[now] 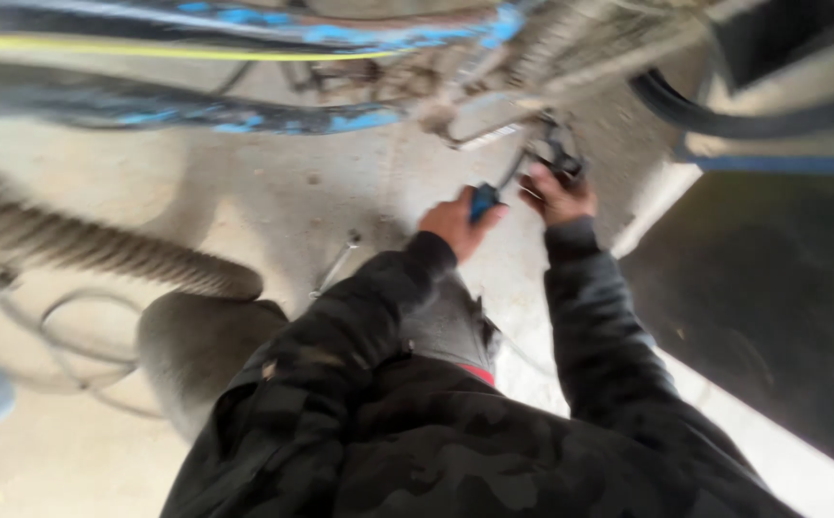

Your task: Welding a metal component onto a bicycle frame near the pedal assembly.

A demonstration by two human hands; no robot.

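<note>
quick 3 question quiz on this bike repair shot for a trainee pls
1. True or false: the left hand grips a blue-handled tool.
2. What lies on the concrete floor just left of the left sleeve? A) a metal wrench B) a paint can C) a glove
3. Which hand reaches up to the dark metal part on the bicycle frame?

Key
1. True.
2. A.
3. The right hand, fingers closed on it; motion blur hides what the part is.
</note>
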